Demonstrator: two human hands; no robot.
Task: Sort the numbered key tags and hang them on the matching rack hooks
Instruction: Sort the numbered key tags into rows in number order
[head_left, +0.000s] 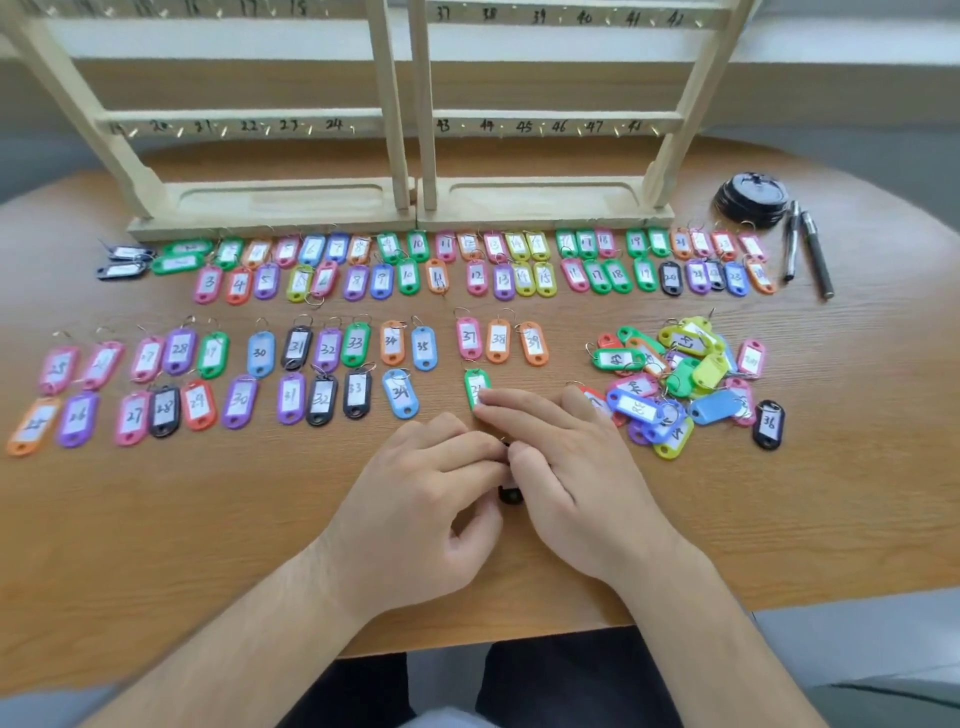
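My left hand (431, 493) curls its fingers round a black key tag (510, 493), of which only a small end shows between my hands. My right hand (566, 467) lies beside it with its fingers stretched out, its thumb against the black tag. Its fingertips touch a green tag (474, 384) lying under the 37 tag (468, 338). Sorted tags lie in numbered rows across the table (727, 519). An unsorted pile (675, 379) sits to the right. Two wooden racks, the left one (270, 202) and the right one (545, 200), stand behind with numbered hooks, and no tags hang on the hooks in view.
A black 36 tag (768, 423) lies alone right of the pile. Two pens (810, 249) and a stack of black discs (750, 200) sit at the back right. The table's front edge runs just below my wrists.
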